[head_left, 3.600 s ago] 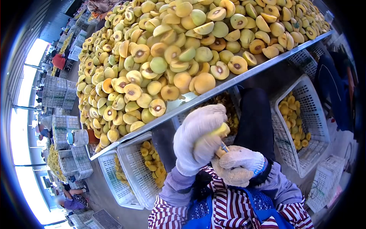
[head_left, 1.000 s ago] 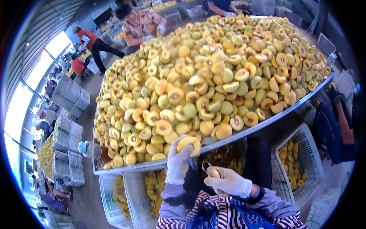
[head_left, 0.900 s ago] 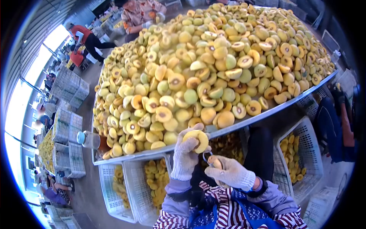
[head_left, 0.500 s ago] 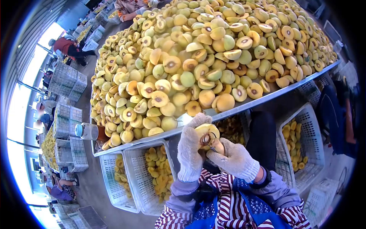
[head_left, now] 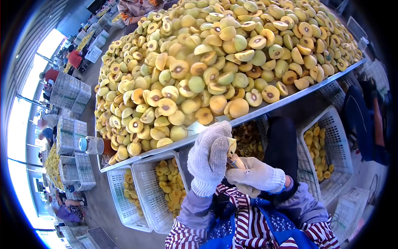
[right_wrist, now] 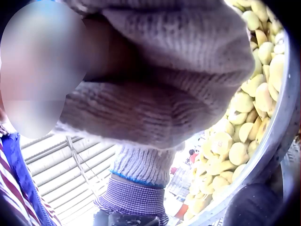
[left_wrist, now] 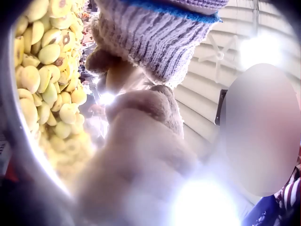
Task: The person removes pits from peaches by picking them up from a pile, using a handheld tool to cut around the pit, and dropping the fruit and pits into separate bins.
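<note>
In the head view my gloved left hand (head_left: 208, 155) holds a yellow peach half (head_left: 232, 145), its cut side turned toward the right hand and mostly hidden by the fingers. My gloved right hand (head_left: 258, 175) grips the light wooden handle of a pitting tool (head_left: 237, 162), whose metal end is at the peach half. Both hands are close together over the lap, just below the table edge. Behind them rises a large heap of halved peaches (head_left: 174, 83), many showing brown stones or hollows. The wrist views show mainly the knitted gloves, close and partly blurred.
The metal table rim (head_left: 265, 108) runs in front of the knees. Plastic crates with peach halves stand below at left (head_left: 159, 191) and right (head_left: 327, 153). A capped jar (head_left: 93, 145) stands at the table's left corner. Other people and stacked crates (head_left: 70, 93) are farther left.
The left hand brought a peach half from the table edge to the pitting tool. Since half a second ago that hand has turned, covering more of the fruit. The head view has tilted down.
</note>
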{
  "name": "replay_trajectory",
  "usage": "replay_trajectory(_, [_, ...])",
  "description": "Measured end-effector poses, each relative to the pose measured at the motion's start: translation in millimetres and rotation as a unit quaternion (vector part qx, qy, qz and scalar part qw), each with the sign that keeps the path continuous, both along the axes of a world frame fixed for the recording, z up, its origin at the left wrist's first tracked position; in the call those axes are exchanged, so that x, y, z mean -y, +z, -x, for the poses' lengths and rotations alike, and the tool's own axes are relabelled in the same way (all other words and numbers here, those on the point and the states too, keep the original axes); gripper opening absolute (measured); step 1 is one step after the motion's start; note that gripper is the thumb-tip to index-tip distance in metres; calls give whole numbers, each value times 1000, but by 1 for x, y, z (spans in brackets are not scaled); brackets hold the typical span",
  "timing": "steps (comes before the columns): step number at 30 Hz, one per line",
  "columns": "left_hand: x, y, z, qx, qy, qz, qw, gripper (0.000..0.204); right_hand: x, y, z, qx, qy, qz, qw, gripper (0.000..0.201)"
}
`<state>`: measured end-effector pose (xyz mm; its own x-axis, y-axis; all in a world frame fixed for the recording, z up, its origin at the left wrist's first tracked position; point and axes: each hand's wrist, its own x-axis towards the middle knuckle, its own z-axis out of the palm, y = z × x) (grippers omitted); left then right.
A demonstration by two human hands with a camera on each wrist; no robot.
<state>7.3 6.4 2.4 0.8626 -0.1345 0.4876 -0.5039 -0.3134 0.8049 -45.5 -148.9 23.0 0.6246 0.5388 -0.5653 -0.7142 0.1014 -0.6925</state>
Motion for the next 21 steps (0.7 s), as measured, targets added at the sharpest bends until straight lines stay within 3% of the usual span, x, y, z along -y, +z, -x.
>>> replay_trajectory(3, [-4, 13, -8, -80, -38, -187, 978, 27, 1, -13, 4, -6, -8, -23, 1000, 28])
replay_trajectory(6, [6, 19, -4, -90, 4, -141, 986, 19, 0, -26, 6, -39, -21, -76, 996, 26])
replay_trajectory(8, [8, 17, -3, -10, 20, -150, 988, 17, 5, -24, 6, -51, -20, -84, 995, 25])
replay_trajectory(9, [9, 16, -1, -30, 21, -160, 986, 18, 8, -24, 3, -53, 6, -55, 997, 18])
replay_trajectory(11, [8, 13, -3, -70, 10, -187, 980, 19, 8, -42, 9, 95, 56, -19, 994, 14])
replay_trajectory(12, [7, 12, -8, -93, -2, -206, 974, 21, 6, -39, 8, 76, 37, -13, 996, 17])
replay_trajectory(14, [8, 34, -16, -312, -49, -154, 936, 27, 2, -32, 6, 40, -4, -1, 999, 24])
replay_trajectory(16, [7, 24, -10, -346, -96, 104, 928, 32, 7, -15, 2, -16, -17, -54, 998, 29])
replay_trajectory(18, [7, 34, 5, -373, -113, 181, 903, 38, 7, -10, 3, -5, -24, -71, 997, 29])
replay_trajectory(19, [8, 24, 9, -367, -83, 223, 899, 25, 6, -11, 4, 0, -27, -79, 996, 28])
replay_trajectory(20, [10, 20, 14, -334, -44, 188, 923, 26, 7, -13, 6, -7, -22, -77, 997, 30])
replay_trajectory(21, [8, 14, 13, -227, -33, 99, 968, 26, 8, -14, 8, -27, -24, -113, 993, 32])
